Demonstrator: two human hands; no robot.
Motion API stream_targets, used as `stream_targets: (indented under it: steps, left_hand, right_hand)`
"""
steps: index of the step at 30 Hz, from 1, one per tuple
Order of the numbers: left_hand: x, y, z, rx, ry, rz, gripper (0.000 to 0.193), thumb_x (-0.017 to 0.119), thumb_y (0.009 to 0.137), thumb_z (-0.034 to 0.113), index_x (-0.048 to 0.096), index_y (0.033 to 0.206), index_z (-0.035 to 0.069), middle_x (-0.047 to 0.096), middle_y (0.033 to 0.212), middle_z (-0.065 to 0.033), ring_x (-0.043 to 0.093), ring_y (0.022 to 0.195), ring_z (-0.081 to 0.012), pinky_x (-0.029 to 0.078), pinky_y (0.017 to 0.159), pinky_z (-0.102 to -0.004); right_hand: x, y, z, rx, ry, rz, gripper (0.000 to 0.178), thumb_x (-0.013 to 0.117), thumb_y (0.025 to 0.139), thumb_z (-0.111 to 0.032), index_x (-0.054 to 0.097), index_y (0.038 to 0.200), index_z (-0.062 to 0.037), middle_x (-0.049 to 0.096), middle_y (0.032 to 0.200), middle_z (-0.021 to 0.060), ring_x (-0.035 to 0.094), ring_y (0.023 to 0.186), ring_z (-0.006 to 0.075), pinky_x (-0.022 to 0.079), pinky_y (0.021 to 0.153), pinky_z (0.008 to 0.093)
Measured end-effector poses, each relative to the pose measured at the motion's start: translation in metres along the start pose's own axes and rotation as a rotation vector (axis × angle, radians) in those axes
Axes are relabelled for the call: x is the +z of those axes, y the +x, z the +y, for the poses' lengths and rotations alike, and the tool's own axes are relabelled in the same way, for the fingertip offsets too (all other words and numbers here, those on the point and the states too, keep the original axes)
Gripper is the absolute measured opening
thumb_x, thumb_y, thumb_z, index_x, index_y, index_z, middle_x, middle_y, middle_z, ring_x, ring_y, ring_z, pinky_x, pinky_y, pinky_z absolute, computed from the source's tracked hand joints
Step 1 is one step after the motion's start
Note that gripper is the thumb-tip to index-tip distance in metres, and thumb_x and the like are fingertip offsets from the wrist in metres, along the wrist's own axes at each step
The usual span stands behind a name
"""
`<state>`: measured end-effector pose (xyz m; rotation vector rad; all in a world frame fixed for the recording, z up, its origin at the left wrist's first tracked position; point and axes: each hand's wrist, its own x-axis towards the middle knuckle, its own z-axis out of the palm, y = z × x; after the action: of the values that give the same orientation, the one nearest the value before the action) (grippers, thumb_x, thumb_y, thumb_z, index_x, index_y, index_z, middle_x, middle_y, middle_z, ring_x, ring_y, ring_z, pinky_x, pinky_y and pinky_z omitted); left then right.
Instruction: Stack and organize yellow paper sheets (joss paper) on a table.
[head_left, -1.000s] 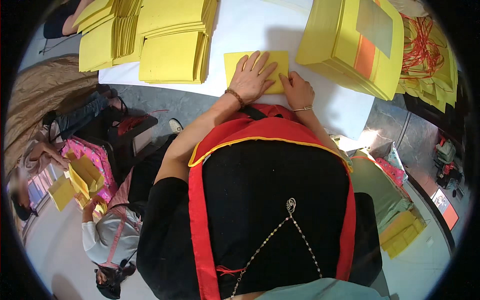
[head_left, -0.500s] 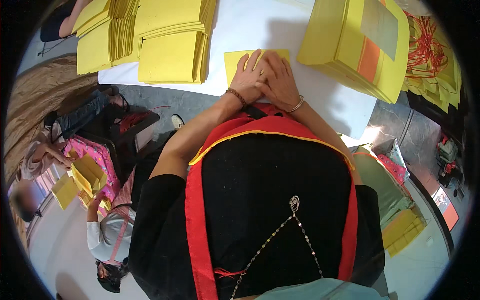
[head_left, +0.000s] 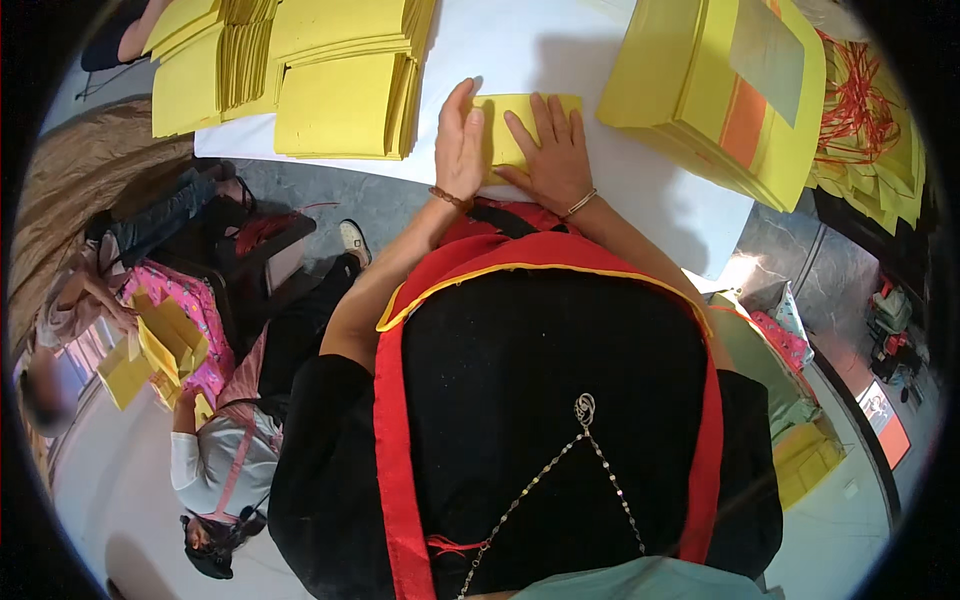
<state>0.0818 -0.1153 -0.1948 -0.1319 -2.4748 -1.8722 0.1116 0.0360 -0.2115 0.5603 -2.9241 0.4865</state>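
In the head view, the yellow paper [head_left: 496,142] lies on the white table [head_left: 490,50], its long axis seemingly left to right. The right hand [head_left: 556,165] is nearer, flat over its right part, fingers spread; the left hand [head_left: 460,152] (edge-on, fingers nearly together, pinching nothing visible) borders its left end.

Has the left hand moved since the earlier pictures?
Yes: leftward, judged against the yellow stack at the table's left. The left hand is nearer to it, now at the left edge of the flat yellow piece.
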Motion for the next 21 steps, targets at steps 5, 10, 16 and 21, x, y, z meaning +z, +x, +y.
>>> stream_targets:
  steps: [5, 10, 16, 21]
  left_hand:
    - [0.008, -0.01, -0.014, 0.256, 0.257, 0.06, 0.042, 0.039, 0.09, 0.019, 0.037, 0.126, -0.002, 0.036, 0.129, -0.0214, 0.03, 0.123, -0.0356, 0.022, 0.102, -0.0435]
    - [0.005, -0.014, -0.013, 0.162, 0.251, 0.117, 0.043, 0.048, 0.085, 0.016, 0.039, 0.124, 0.0, 0.033, 0.13, -0.0225, 0.027, 0.123, -0.0367, 0.021, 0.103, -0.0436]
    - [-0.005, -0.026, 0.002, -0.286, -0.059, 0.157, 0.064, 0.062, 0.075, 0.018, 0.031, 0.127, -0.002, 0.03, 0.13, -0.0225, 0.03, 0.12, -0.0336, 0.026, 0.1, -0.0402]
    - [-0.014, -0.012, -0.002, -0.521, -0.198, 0.234, 0.074, 0.071, 0.067, 0.022, 0.032, 0.124, -0.005, 0.037, 0.117, -0.0174, 0.039, 0.107, -0.0257, 0.034, 0.092, -0.0341]
  right_hand:
    - [0.002, 0.0, -0.002, -0.005, 0.012, 0.024, 0.075, 0.062, 0.068, -0.056, 0.043, 0.129, -0.0156, 0.032, 0.135, 0.0214, 0.029, 0.125, 0.0387, 0.022, 0.098, 0.0565]
    - [0.0, -0.001, -0.003, 0.001, 0.025, 0.043, 0.078, 0.063, 0.065, -0.057, 0.043, 0.128, -0.0161, 0.032, 0.135, 0.0207, 0.029, 0.125, 0.0387, 0.022, 0.098, 0.0561]
    - [-0.003, -0.001, -0.005, 0.016, -0.028, -0.007, 0.08, 0.063, 0.065, -0.059, 0.043, 0.129, -0.0169, 0.03, 0.137, 0.0189, 0.028, 0.126, 0.0378, 0.019, 0.095, 0.0641]
    - [0.002, -0.002, -0.003, 0.008, -0.051, 0.012, 0.085, 0.055, 0.064, -0.068, 0.042, 0.13, -0.0164, 0.028, 0.138, 0.017, 0.023, 0.129, 0.0357, 0.017, 0.094, 0.0666]
